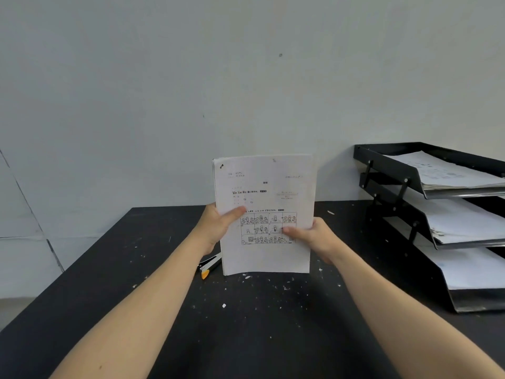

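Bench (246, 324): black, white-flecked, against a pale wall.
Paper stack (273, 258): upright straight ahead of you, long axis vertical, bottom edge at the bench, print facing you.
Left hand (217, 228): grips the left edge, thumb on the front.
Right hand (314, 236): grips the right edge; your hands sit apart, sheets between.
Stapler (210, 265): lies just left of the sheets, nearest your left hand.
Tray rack (396, 170): three tiers of papers, right.

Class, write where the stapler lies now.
In the head view, the stapler lies on the black table, left of centre, at the lower left corner of the paper stack, below the left hand.
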### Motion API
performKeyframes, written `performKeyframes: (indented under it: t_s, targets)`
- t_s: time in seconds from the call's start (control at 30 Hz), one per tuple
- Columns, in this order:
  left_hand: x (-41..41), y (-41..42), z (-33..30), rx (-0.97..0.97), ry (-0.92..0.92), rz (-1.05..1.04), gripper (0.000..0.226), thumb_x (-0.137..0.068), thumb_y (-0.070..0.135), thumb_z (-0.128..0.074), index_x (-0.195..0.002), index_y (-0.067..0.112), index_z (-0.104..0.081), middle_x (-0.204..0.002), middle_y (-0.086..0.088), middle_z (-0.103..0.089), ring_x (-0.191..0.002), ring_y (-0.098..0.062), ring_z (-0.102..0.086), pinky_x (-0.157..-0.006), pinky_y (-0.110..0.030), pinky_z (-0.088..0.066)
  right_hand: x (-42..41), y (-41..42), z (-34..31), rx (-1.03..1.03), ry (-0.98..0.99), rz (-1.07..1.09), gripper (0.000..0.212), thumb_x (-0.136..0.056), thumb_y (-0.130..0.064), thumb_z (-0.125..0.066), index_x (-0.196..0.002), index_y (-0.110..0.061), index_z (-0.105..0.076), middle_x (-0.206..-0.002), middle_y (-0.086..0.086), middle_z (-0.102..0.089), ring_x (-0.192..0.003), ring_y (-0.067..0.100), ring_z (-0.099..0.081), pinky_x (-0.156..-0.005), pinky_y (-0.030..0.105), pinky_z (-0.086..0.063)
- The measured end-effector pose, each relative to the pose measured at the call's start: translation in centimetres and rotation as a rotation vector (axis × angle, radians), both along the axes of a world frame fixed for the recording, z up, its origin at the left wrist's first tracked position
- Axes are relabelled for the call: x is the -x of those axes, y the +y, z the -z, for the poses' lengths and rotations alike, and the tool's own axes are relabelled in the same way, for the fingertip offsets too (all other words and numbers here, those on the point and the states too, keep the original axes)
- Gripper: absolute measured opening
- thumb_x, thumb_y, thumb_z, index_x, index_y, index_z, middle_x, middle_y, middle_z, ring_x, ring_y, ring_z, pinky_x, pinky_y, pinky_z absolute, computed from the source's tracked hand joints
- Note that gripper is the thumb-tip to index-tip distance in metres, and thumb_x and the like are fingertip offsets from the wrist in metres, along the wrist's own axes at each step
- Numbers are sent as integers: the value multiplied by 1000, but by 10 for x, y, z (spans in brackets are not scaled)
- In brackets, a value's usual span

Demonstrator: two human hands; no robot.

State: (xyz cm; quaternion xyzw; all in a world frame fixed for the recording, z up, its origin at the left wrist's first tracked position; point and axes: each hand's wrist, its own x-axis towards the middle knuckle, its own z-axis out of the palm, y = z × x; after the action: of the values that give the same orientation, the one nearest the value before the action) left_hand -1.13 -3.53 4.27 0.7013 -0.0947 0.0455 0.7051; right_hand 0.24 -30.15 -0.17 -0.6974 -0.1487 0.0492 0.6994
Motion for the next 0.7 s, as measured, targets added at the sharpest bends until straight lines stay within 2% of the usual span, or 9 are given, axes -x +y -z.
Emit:
performKeyframes:
  t_s: [0.13,0.2,0.3,0.37,0.5,0.6,0.7]
  targets:
    - [5,1,39,-67,112,36,25,-93,12,-72,-116,22,-72,-120,0,-75,-107,-14,-72,-98,-38,-55,-2,3,25,0,18,-9,40,-87,-9,-80,-126,-7,-72,-126,8,-75,-117,29,-72,-104,50,-55]
    - [5,-1,45,-77,106,24,25,-95,13,-70,-118,21,-70,-119,2,-74,-107,-11,-70,-101,-36,-54,-1,6,24,7,0,17,34,-90,-6,-77,-124,-9,-73,-123,4,-76,-114,25,-73,-97,41,-60]
    - [1,-5,38,-50,68,18,23,-97,14,-67,-116,26,-70,-113,11,-74,-104,-5,-70,-92,-28,-55,-2,6,14,-7,-37,49,30,-90,-7,-76,-119,-15,-73,-120,0,-78,-109,20,-75,-85,29,-62]
    - [0,-8,36,-38,61,16,22,-98,14,-66,-115,27,-70,-111,12,-75,-103,-5,-71,-89,-26,-56,-4,4,13,-11,-49,48,30,-90,-8,-76,-119,-16,-73,-121,0,-77,-109,19,-75,-87,31,-62]
    - [3,-13,50,-36,89,1,19,-98,15,-65,-113,27,-70,-108,14,-74,-101,-4,-71,-95,-29,-55,-4,3,31,-15,-1,63,34,-90,-9,-77,-124,-11,-73,-123,3,-77,-112,24,-74,-98,44,-60]
    - [3,-13,50,-44,86,12,20,-99,16,-64,-113,28,-69,-110,15,-74,-104,-4,-70,-95,-28,-54,-5,0,29,-26,-14,57,35,-88,-8,-77,-123,-9,-72,-125,7,-75,-113,25,-74,-97,43,-60]
    - [3,-10,48,-60,89,38,20,-99,16,-63,-113,29,-68,-110,16,-73,-105,-3,-69,-95,-27,-53,-7,-3,19,-99,-22,-3,44,-88,-1,-75,-131,-4,-64,-128,12,-74,-114,30,-73,-93,40,-61]
